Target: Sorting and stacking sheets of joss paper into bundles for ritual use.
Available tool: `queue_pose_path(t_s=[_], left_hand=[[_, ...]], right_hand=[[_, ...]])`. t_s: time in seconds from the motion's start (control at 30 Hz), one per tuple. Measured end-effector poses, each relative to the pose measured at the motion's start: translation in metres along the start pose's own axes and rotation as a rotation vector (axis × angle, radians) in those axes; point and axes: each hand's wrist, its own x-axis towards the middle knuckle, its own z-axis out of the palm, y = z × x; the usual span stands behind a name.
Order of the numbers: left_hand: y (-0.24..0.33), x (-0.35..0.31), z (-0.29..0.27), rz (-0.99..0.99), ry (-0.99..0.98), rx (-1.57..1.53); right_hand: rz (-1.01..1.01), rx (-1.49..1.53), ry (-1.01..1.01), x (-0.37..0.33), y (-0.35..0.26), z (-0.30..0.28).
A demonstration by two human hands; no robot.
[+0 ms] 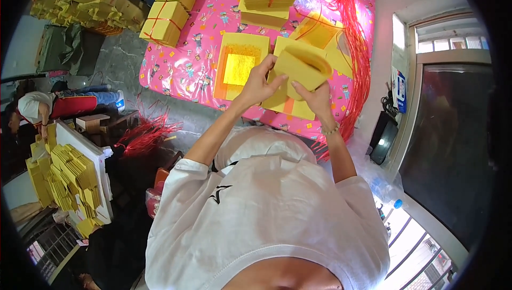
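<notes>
Tabletop (pixel 181 71): pink, upper centre
Tied bundles (pixel 164 21): upper left, red-strapped, likely to keep square
Left hand (pixel 257 84): pinching the curled yellow stack (pixel 298 71), upper centre
Right hand (pixel 318 100): pinching its lower corner, seemingly steadying the bend

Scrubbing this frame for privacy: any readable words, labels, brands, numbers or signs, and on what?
Nothing reads clearly enough to quote.
Blue-and-white panel at right: markings too small to read.
White shirt: black star outline, no words seen.
Pink tablecloth: small printed figures, no legible text.
Held yellow paper: no lettering visible.
</notes>
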Motion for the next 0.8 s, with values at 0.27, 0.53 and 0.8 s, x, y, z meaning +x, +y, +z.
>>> queue_pose_path(t_s=[0.27,0.53,0.8], left_hand=[[0.041,0.019,-0.019,-0.389,-0.088,-0.534],[0.045,0.023,-0.021,-0.523,-0.06,-0.625],[0.047,0.022,-0.02,-0.63,0.007,-0.705]], right_hand=[[0.139,0.122,-0.013,0.017,-0.035,0.01],[0.307,0.295,-0.06,0.024,-0.039,0.012],[0.338,0.342,-0.032,0.026,-0.041,0.016]])
